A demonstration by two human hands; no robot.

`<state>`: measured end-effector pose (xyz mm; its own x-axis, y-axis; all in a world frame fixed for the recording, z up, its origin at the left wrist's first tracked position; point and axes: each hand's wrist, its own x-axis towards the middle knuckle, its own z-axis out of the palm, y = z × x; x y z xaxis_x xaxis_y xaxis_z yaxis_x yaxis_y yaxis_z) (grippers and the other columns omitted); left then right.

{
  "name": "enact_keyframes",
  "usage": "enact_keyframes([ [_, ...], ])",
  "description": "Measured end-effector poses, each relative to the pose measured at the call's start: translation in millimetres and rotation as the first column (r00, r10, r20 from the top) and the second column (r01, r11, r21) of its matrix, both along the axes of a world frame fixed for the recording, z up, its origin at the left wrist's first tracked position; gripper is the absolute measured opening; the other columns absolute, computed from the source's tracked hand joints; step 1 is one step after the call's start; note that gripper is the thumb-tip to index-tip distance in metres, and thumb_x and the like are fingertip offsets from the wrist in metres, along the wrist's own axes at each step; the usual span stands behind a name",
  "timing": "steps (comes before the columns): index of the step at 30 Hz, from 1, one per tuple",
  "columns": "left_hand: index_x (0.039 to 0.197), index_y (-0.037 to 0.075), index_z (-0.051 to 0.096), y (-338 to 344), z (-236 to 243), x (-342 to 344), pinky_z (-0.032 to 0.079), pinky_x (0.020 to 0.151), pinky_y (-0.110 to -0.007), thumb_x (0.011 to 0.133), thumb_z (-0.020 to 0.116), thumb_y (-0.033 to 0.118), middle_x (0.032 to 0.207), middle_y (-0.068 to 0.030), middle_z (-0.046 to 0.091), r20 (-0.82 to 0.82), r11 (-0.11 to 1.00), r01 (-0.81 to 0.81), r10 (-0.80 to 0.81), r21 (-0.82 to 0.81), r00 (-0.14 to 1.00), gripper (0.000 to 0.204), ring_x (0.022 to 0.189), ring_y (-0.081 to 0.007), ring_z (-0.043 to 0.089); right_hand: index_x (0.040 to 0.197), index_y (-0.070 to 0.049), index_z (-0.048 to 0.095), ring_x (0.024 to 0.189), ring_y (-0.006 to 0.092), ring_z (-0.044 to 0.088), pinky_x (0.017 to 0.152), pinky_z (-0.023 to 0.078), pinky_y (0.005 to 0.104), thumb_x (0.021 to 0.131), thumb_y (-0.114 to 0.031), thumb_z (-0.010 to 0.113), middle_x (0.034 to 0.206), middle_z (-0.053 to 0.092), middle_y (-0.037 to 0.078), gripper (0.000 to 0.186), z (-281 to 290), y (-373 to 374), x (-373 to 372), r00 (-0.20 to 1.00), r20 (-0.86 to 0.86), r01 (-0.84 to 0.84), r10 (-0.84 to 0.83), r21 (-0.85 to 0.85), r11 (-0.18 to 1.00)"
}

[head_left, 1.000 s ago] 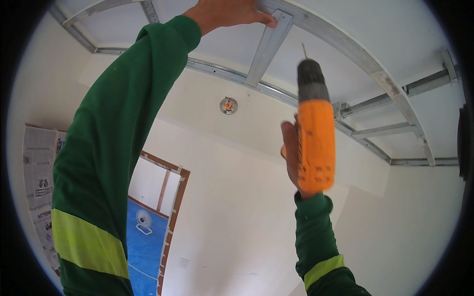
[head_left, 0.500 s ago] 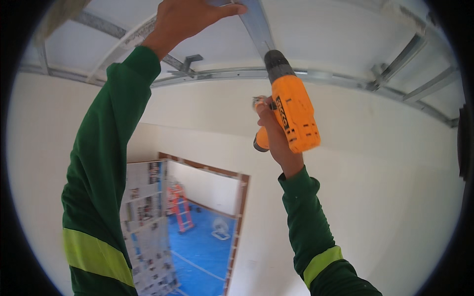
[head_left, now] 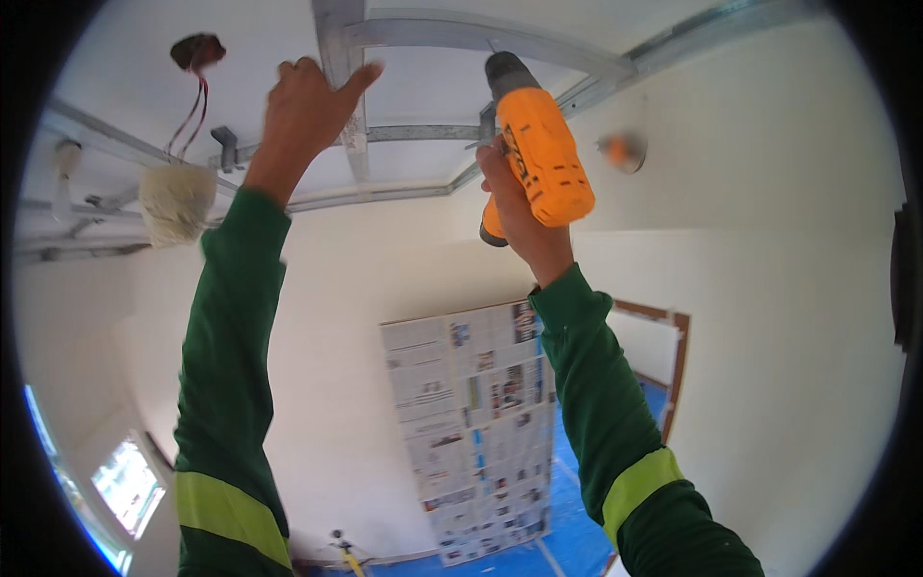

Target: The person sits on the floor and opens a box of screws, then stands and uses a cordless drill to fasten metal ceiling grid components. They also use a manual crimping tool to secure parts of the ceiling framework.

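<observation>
My right hand [head_left: 519, 202] grips an orange cordless drill [head_left: 545, 159] by its handle, with the black chuck pointing up. A thin bit [head_left: 493, 45] stands at the tip, close to a grey metal ceiling channel [head_left: 433, 34]; I cannot tell whether they touch. My left hand [head_left: 306, 115] is raised beside a wider metal profile [head_left: 339, 58], its thumb stretched out across that profile and its fingers bent. Nothing shows in the left hand, and contact with the metal is unclear.
Wires hang from a ceiling hole [head_left: 197, 50] near a wrapped bundle [head_left: 178, 202]. A newspaper-covered door panel [head_left: 471, 433] stands by a brown door frame [head_left: 680, 365]. Blue sheeting [head_left: 567, 500] covers the floor. A window [head_left: 130, 486] is at lower left, a round wall fitting [head_left: 625, 152] at right.
My view has swung left, bringing the hanging wires and window into sight. The drill stays in my right hand, now by another channel. My left hand has come away from the earlier strip.
</observation>
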<state>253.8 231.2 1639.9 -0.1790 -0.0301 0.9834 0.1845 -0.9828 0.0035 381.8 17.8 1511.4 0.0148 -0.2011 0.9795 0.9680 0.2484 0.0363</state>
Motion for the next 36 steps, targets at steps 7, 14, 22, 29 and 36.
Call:
enact_keyframes([
  [7, 0.113, -0.001, 0.075, -72.3, -5.6, -86.2, 0.053, 0.106, -0.046, 0.101, 0.073, 0.053, 0.109, -0.0165, 0.071, 0.474, 0.340, -0.590, 0.368, 0.732, 0.800, 0.055, 0.108, -0.0341, 0.070, 0.115, -0.003, 0.070, 0.090, 0.0298, 0.071, 0.080, 0.058, 0.0398, 0.098, -0.013, 0.079, 0.107, 0.073, 0.009, 0.022, -3.0, 11.7, 30.5, 0.975, 0.196, 0.093, -0.109, 0.091, 0.991],
  [14, 0.110, 0.009, 0.080, -108.1, 57.2, -101.1, 0.057, 0.084, -0.043, 0.103, 0.070, 0.049, 0.079, -0.0066, 0.069, 0.168, 0.106, -0.790, 0.952, 0.603, 0.256, 0.042, 0.084, -0.0279, 0.072, 0.118, -0.001, 0.071, 0.087, 0.0257, 0.074, 0.080, 0.060, 0.0370, 0.097, -0.009, 0.079, 0.104, 0.076, 0.009, 0.024, 5.6, 36.1, 26.7, 0.922, 0.316, -0.287, 0.224, 0.172, 0.942],
  [22, 0.105, 0.016, 0.082, -124.4, 72.5, -94.3, 0.057, 0.061, -0.044, 0.111, 0.060, 0.032, 0.069, -0.0059, 0.067, 0.147, -0.078, -0.690, 0.988, 0.719, 0.041, 0.028, 0.070, -0.0274, 0.072, 0.117, 0.002, 0.068, 0.088, 0.0265, 0.073, 0.082, 0.061, 0.0364, 0.094, -0.006, 0.081, 0.103, 0.075, 0.012, 0.028, 2.4, 37.8, 18.0, 0.861, 0.220, -0.491, 0.458, 0.130, 0.861],
  [29, 0.118, 0.020, 0.078, -117.8, 72.3, -94.5, 0.063, 0.072, -0.044, 0.111, 0.056, 0.024, 0.089, -0.0047, 0.073, 0.234, -0.176, -0.634, 0.972, 0.753, 0.008, 0.023, 0.085, -0.0264, 0.077, 0.123, 0.003, 0.067, 0.089, 0.0286, 0.074, 0.083, 0.061, 0.0372, 0.092, -0.004, 0.082, 0.106, 0.074, 0.013, 0.034, -23.8, 62.6, 23.3, 0.747, 0.268, -0.657, 0.608, 0.158, 0.737],
  [36, 0.120, 0.018, 0.077, -133.8, 68.4, -85.3, 0.061, 0.073, -0.044, 0.114, 0.048, 0.047, 0.087, -0.0081, 0.079, -0.078, 0.168, -0.755, 0.985, 0.633, 0.153, 0.042, 0.079, -0.0306, 0.078, 0.134, -0.002, 0.065, 0.101, 0.0222, 0.075, 0.086, 0.062, 0.0330, 0.094, -0.010, 0.083, 0.117, 0.074, 0.010, 0.045, -162.7, 95.1, 4.9, 0.630, 0.173, -0.776, 0.757, 0.151, 0.612],
])
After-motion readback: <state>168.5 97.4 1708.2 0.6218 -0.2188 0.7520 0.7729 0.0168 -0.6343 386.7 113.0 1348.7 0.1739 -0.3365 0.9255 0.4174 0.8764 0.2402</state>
